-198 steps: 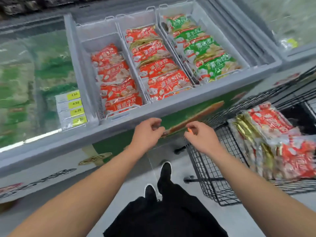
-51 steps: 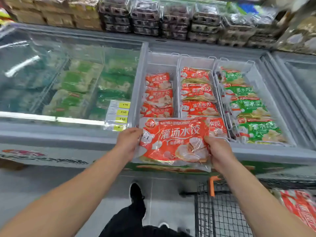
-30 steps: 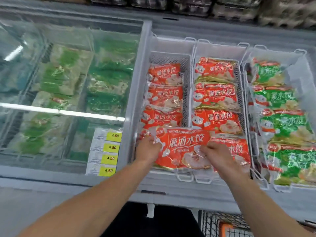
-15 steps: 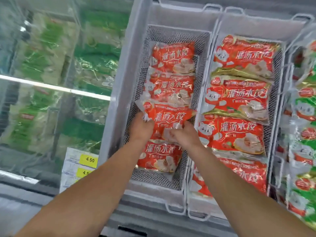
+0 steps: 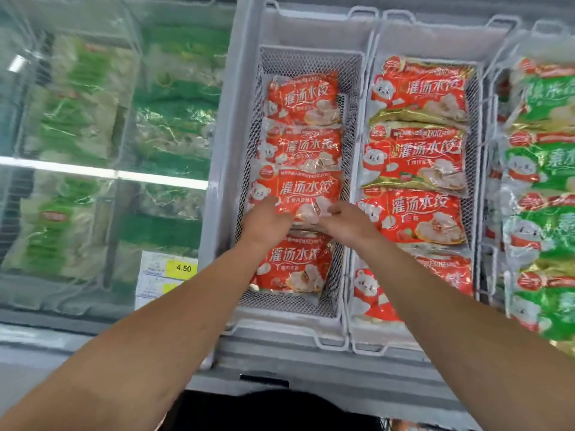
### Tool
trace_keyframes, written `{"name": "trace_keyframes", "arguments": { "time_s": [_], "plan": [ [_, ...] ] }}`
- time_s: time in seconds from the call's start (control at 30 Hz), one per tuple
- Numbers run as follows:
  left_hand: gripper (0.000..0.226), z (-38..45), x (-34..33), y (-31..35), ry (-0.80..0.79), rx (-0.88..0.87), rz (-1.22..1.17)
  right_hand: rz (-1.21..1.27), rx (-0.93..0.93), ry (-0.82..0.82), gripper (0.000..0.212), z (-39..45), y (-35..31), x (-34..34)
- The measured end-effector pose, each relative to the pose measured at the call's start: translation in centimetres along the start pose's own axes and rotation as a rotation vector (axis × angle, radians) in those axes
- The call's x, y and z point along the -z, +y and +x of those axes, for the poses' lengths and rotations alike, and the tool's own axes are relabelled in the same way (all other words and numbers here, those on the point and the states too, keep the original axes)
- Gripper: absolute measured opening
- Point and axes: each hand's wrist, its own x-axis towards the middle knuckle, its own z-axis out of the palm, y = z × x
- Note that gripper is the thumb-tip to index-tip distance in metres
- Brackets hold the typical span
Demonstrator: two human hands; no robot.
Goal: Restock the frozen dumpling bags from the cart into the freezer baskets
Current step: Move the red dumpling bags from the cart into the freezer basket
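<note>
Bag "灌汤水饺" — both grips pinching it; tag "4.50".

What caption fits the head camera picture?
Both hands, left and right, settle a red dumpling bag into the left basket.

Both hands' grip sits on 1 dumpling bag in the left basket. Behind the grip lie 2 bags, 1 lies before it. Right of the grip stands a second basket of bags; left, price tags.
</note>
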Motion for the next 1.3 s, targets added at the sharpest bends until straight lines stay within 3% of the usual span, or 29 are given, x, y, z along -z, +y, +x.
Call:
{"name": "trace_keyframes", "arguments": {
  "time_s": [0.37,0.6,1.13,1.3],
  "plan": [
    [0.047,-12.8,2.1,-6.1,-0.113,-0.425,0.116,-0.058,0.163,0.435,0.044,-16.9,4.4,-7.4],
    [0.043,-20.6,0.9,-10.0,-0.225,-0.661,0.245,0.052,0.045,0.654,0.046,-27.4,10.5,-15.3],
    [0.051,-43.5,-16.8,-18.7,-0.601,-1.069,0.635,0.364,-0.457,0.937,0.05,-51.8,34.5,-32.1],
    [0.052,-52.1,-23.5,-23.1,-0.597,-1.111,0.684,0.404,-0.476,1.002,0.047,-58.9,44.4,-37.3]
  ]
}}
